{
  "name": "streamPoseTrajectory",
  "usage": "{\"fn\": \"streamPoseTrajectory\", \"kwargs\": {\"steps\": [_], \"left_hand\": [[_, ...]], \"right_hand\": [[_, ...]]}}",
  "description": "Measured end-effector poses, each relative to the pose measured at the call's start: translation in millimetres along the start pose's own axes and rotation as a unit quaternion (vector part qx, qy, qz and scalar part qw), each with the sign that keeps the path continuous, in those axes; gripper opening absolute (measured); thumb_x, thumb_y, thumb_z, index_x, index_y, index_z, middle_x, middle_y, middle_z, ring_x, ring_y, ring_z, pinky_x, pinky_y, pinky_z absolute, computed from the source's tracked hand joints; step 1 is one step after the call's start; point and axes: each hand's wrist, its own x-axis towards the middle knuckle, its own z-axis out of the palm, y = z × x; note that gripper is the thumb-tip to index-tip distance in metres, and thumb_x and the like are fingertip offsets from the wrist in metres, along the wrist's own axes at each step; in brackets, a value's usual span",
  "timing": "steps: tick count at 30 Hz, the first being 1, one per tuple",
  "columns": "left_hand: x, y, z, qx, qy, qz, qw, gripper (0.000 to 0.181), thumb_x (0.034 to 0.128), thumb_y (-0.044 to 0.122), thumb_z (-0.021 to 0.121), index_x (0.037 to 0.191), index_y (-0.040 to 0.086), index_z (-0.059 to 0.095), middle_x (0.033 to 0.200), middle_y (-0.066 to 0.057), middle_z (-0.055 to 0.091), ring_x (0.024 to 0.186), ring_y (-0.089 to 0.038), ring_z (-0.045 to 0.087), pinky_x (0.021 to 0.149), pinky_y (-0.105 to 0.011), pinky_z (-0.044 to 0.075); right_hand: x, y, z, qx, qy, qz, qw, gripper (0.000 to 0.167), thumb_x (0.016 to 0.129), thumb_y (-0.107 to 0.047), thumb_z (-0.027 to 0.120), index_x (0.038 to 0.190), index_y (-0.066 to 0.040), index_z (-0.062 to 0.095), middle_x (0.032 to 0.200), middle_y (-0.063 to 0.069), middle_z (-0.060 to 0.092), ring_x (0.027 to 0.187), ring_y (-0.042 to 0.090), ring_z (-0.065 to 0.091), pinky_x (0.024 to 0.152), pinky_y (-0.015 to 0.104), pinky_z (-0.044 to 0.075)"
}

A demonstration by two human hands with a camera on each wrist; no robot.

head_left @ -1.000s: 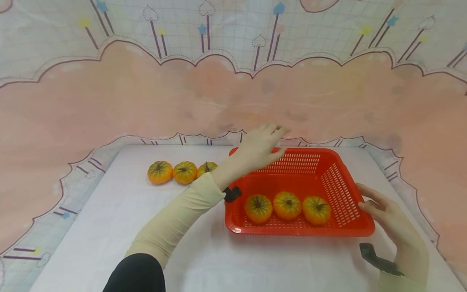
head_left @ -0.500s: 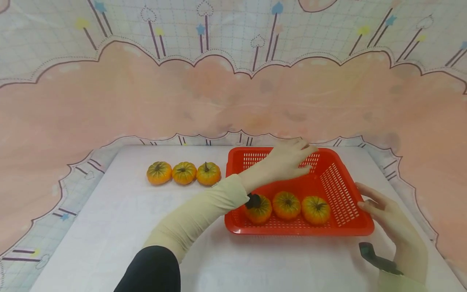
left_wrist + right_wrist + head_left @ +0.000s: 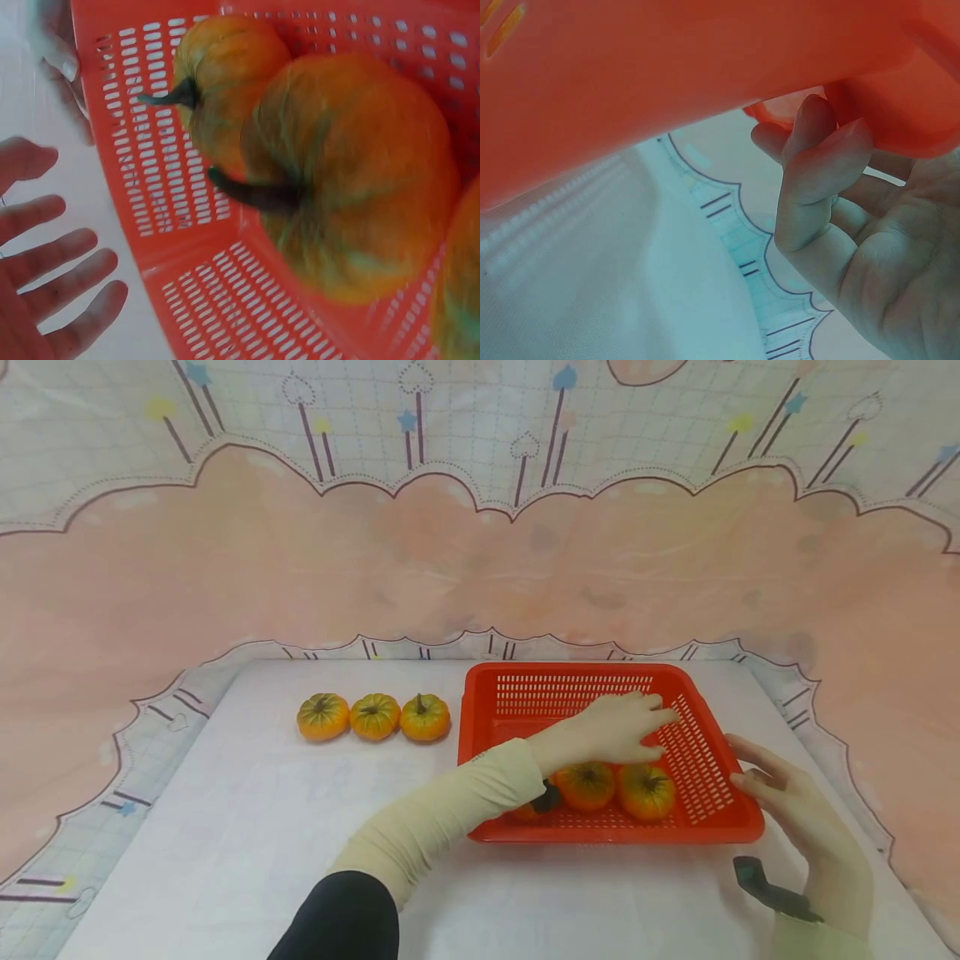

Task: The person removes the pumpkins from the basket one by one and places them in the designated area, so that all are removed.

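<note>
My left hand (image 3: pixel 618 727) is over the red plastic basket (image 3: pixel 570 670), fingers spread and holding nothing. Below it in the basket sit three small orange-green pumpkins: a right one (image 3: pixel 647 793), a middle one (image 3: pixel 587 787), and a left one (image 3: pixel 525 812) mostly hidden by my wrist and its black strap. The left wrist view shows two of these pumpkins (image 3: pixel 352 180) close up with dark stems, plus part of a third. At the basket's right side my right hand (image 3: pixel 806 818) grips the rim, thumb and fingers curled at the edge (image 3: pixel 892 105).
Three more pumpkins (image 3: pixel 375 717) stand in a row on the white tabletop (image 3: pixel 247 827), left of the basket. Behind the table hangs a patterned pink and white cloth (image 3: pixel 375 560).
My left hand has moved right and toward me, from the basket's back left to above the pumpkins near its right side. The right hand and basket have stayed in place.
</note>
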Motion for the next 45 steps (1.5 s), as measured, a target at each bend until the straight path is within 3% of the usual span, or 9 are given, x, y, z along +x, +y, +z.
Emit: {"fn": "streamPoseTrajectory", "kwargs": {"steps": [4, 11, 18, 23, 28, 32, 39, 45], "left_hand": [[3.2, 3.9, 8.4, -0.039, -0.032, -0.003, 0.9987, 0.056, 0.0936, 0.045, 0.055, 0.145, 0.03, 0.04, 0.147, 0.006, 0.044, 0.132, -0.013, 0.047, 0.102, -0.029, 0.047], [6.8, 9.4, 20.7, -0.037, -0.058, 0.01, 0.9976, 0.059, 0.0928, 0.049, 0.055, 0.146, 0.03, 0.039, 0.146, 0.007, 0.045, 0.123, -0.009, 0.049, 0.098, -0.023, 0.048], [8.8, 14.5, 28.8, -0.053, -0.094, 0.001, 0.9941, 0.062, 0.0918, 0.05, 0.055, 0.148, 0.035, 0.034, 0.154, 0.007, 0.035, 0.137, -0.012, 0.04, 0.106, -0.029, 0.044], [10.4, 14.9, 35.7, -0.051, -0.121, 0.012, 0.9912, 0.065, 0.0895, 0.049, 0.059, 0.148, 0.037, 0.033, 0.154, 0.005, 0.033, 0.131, -0.011, 0.041, 0.102, -0.027, 0.044], [12.4, 13.9, 41.0, -0.046, -0.121, 0.038, 0.9908, 0.066, 0.0869, 0.046, 0.064, 0.146, 0.036, 0.036, 0.142, 0.008, 0.042, 0.114, -0.006, 0.045, 0.091, -0.022, 0.046], [13.3, 12.6, 43.1, -0.063, -0.137, 0.03, 0.9881, 0.07, 0.0851, 0.046, 0.066, 0.147, 0.039, 0.034, 0.148, 0.009, 0.037, 0.122, -0.006, 0.043, 0.098, -0.024, 0.044], [15.0, 12.3, 49.2, -0.079, -0.175, 0.002, 0.9815, 0.076, 0.0818, 0.045, 0.071, 0.146, 0.044, 0.03, 0.15, 0.014, 0.031, 0.126, -0.005, 0.039, 0.103, -0.025, 0.041], [16.9, 13.3, 52.1, -0.067, -0.193, -0.011, 0.9788, 0.082, 0.0801, 0.044, 0.073, 0.147, 0.046, 0.026, 0.156, 0.014, 0.024, 0.134, -0.007, 0.034, 0.108, -0.027, 0.038]], "right_hand": [[1.1, 1, 0, 0.001, 0.0, -0.008, 1.0, 0.064, 0.098, -0.038, 0.049, 0.154, -0.028, 0.019, 0.161, 0.004, 0.023, 0.137, 0.026, 0.024, 0.1, 0.076, 0.026], [1.5, 0, 1, 0.001, -0.001, 0.0, 1.0, 0.064, 0.098, -0.041, 0.05, 0.154, -0.032, 0.019, 0.161, 0.003, 0.021, 0.137, 0.028, 0.023, 0.1, 0.076, 0.026], [0.0, 0, 1, 0.002, 0.004, -0.005, 1.0, 0.064, 0.097, -0.04, 0.051, 0.153, -0.031, 0.021, 0.16, -0.003, 0.025, 0.129, 0.007, 0.03, 0.099, 0.076, 0.026], [-0.3, 2, 0, 0.005, 0.006, -0.021, 0.9998, 0.063, 0.098, -0.036, 0.05, 0.154, -0.028, 0.022, 0.16, -0.004, 0.026, 0.123, -0.003, 0.03, 0.098, 0.077, 0.027], [-0.1, 2, 0, -0.004, 0.009, -0.026, 0.9996, 0.063, 0.098, -0.036, 0.051, 0.154, -0.028, 0.022, 0.16, -0.003, 0.026, 0.128, 0.003, 0.031, 0.098, 0.077, 0.028], [0.2, 2, 0, -0.006, 0.009, -0.027, 0.9996, 0.063, 0.098, -0.036, 0.051, 0.154, -0.026, 0.022, 0.16, -0.002, 0.026, 0.13, 0.008, 0.031, 0.098, 0.077, 0.028], [1.7, 0, 0, 0.003, 0.001, -0.001, 1.0, 0.065, 0.098, -0.039, 0.051, 0.154, -0.027, 0.02, 0.161, 0.003, 0.021, 0.14, 0.035, 0.018, 0.098, 0.077, 0.026], [2.4, -1, 1, 0.004, 0.001, 0.004, 1.0, 0.066, 0.098, -0.039, 0.05, 0.154, -0.027, 0.019, 0.162, 0.005, 0.02, 0.14, 0.037, 0.016, 0.098, 0.077, 0.026]]}}
